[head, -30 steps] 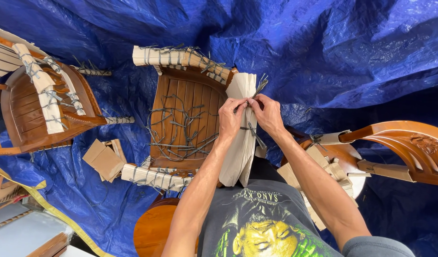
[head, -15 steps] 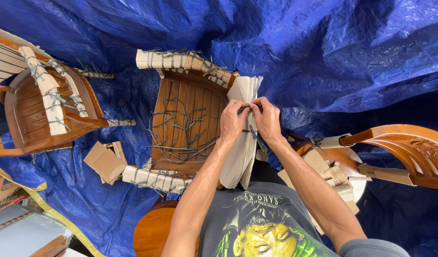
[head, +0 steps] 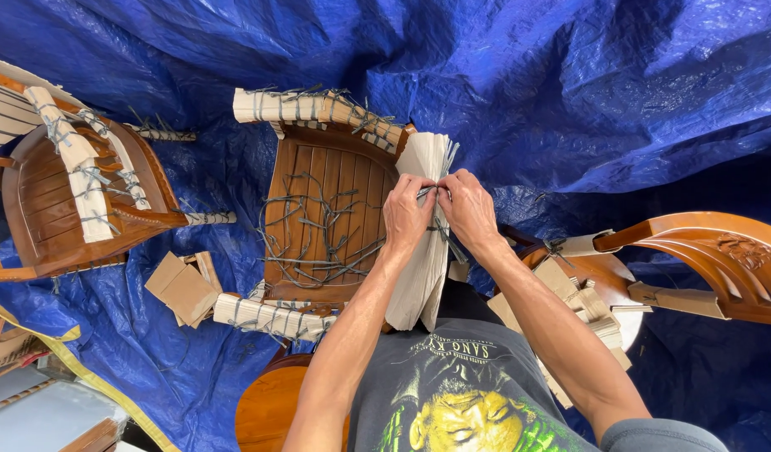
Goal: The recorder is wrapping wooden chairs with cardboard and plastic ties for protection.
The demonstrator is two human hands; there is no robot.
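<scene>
A brown wooden chair [head: 318, 167] stands right in front of me on blue tarp, its arms wrapped in pale cardboard bound with grey string. Loose grey strings [head: 314, 238] lie in a heap on its slatted seat. A cardboard sheet [head: 419, 276] is folded over the chair's right arm. My left hand [head: 407, 213] and my right hand [head: 467, 208] meet on top of that cardboard. Both pinch a thin grey string [head: 442, 167] that runs around it, its ends poking up between my thumbs.
A second wrapped wooden chair [head: 63, 197] stands at the left, a third carved one [head: 704, 259] at the right with cardboard pieces [head: 582, 305] on it. Folded cardboard scraps [head: 185, 285] lie on the tarp [head: 570, 84]. A round wooden seat [head: 272, 402] is below me.
The string ends that stuck up and to the right have been drawn in short between my fingers. Both hands stay on the same spot of the cardboard, fingers shifted slightly.
</scene>
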